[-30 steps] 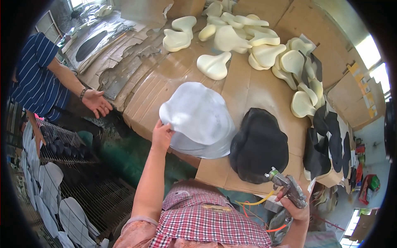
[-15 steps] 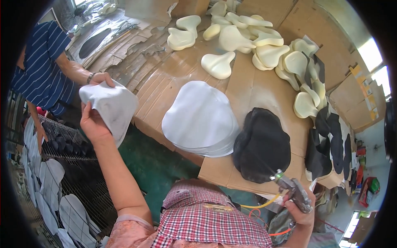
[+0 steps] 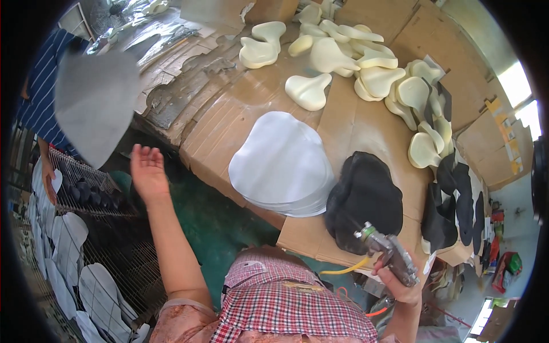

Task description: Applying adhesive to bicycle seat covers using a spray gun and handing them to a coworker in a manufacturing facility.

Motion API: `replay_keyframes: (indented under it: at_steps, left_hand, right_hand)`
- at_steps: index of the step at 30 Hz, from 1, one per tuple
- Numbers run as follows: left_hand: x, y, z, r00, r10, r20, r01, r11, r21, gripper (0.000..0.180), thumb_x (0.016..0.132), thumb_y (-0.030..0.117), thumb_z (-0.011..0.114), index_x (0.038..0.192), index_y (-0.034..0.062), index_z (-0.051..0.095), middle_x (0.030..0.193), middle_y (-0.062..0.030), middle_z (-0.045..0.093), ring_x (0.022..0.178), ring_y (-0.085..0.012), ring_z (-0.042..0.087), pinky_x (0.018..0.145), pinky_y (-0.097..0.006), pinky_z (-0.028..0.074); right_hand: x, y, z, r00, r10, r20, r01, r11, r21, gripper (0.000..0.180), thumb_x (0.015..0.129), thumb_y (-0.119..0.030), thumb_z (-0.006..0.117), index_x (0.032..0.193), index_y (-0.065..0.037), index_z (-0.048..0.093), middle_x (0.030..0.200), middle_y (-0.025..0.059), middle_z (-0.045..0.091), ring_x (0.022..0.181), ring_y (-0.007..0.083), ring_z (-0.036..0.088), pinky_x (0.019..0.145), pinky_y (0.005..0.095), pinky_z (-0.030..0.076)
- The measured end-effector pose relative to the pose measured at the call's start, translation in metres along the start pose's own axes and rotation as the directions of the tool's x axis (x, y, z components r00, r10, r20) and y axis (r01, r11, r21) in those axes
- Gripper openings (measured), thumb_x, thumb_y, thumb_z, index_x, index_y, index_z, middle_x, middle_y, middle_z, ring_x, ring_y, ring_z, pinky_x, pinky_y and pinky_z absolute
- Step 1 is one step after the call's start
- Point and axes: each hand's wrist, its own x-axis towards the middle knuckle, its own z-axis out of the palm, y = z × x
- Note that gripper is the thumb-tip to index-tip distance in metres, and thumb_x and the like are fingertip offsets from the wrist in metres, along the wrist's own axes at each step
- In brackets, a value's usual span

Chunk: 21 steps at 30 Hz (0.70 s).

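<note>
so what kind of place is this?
Likely a small factory bench for padded seat parts: cream foam pads heaped on a cardboard-covered table, a stack of grey cut sheets, and a spray gun in the right hand.

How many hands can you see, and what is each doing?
3. The left hand is open and empty, below a grey sheet in mid-air. The right hand grips a spray gun. Another person's hand is at the wire rack; their other hand is hidden.

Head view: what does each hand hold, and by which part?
The right hand grips a spray gun by its handle, nozzle toward the black piece. The left hand is open and holds nothing; a grey sheet is apart from it.
</note>
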Motion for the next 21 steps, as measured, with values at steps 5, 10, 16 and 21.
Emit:
replay_keyframes:
  at_steps: [5,10,16,21]
  left_hand:
    - [-0.024,-0.089,-0.032,0.955,-0.235,-0.18,0.295,0.817,0.496,0.024,0.08,0.001,0.061,0.104,0.003,0.059,0.077,-0.0049,0.061,0.06,-0.0135,0.058,0.051,-0.025,0.048]
    - [-0.061,-0.169,-0.08,0.855,-0.408,-0.32,0.454,0.293,0.841,0.028,0.075,0.002,0.062,0.102,-0.0005,0.06,0.074,-0.0062,0.061,0.052,-0.0125,0.055,0.041,-0.024,0.043]
    - [-0.085,-0.199,-0.067,0.938,-0.274,-0.211,0.19,-0.101,0.977,0.031,0.068,0.014,0.066,0.096,0.0023,0.064,0.091,-0.0125,0.068,0.091,-0.0269,0.065,0.084,-0.036,0.049]
    - [-0.083,-0.204,-0.064,0.96,-0.193,-0.201,0.159,-0.213,0.964,0.028,0.07,0.015,0.063,0.097,0.0068,0.065,0.095,-0.0129,0.068,0.092,-0.0292,0.064,0.083,-0.038,0.049]
  right_hand:
    - [-0.009,-0.008,-0.022,0.991,0.047,-0.126,-0.052,0.998,-0.029,0.056,0.072,0.001,0.068,0.125,0.005,0.048,0.088,0.0062,0.06,0.075,0.0093,0.056,0.067,0.0225,0.046]
    - [-0.029,-0.01,-0.038,0.988,0.067,-0.138,-0.096,0.972,-0.213,0.049,0.07,-0.004,0.071,0.115,0.004,0.055,0.086,0.0056,0.062,0.071,0.0087,0.057,0.064,0.0222,0.045]
    - [-0.018,-0.013,-0.033,0.984,0.165,0.072,-0.153,0.977,-0.151,0.054,0.07,-0.003,0.071,0.12,0.003,0.053,0.083,0.0075,0.063,0.076,0.0119,0.06,0.067,0.0246,0.048]
    - [0.009,-0.016,-0.02,0.998,-0.006,-0.06,0.009,0.999,0.049,0.055,0.071,-0.001,0.069,0.123,0.004,0.05,0.086,0.0077,0.061,0.076,0.0138,0.06,0.069,0.0253,0.048]
